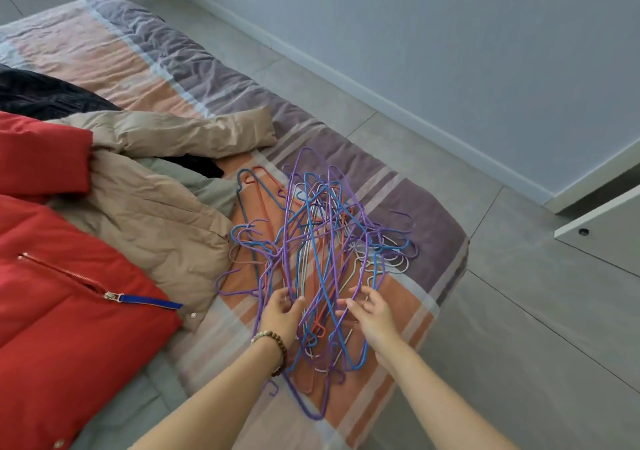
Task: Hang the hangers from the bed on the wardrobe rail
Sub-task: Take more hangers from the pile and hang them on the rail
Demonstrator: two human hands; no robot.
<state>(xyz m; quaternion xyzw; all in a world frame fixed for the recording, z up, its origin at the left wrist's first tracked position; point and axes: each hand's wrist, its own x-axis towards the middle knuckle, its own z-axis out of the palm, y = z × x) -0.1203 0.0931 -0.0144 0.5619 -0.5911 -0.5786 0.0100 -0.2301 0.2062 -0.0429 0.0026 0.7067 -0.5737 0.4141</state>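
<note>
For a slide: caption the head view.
Left hand grips, right hand touches a tangled pile of purple, blue and orange wire hangers on a striped bedspread.

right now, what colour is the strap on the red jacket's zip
Blue strap on the red jacket, seen in the head view.

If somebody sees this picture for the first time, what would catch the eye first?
First, the tangle of hangers, purple, blue, orange and white, on the near right part of the striped bed, where the left hand grips it and the right hand touches it with spread fingers. Then the red jacket at the left, lying over a beige jacket.
</note>
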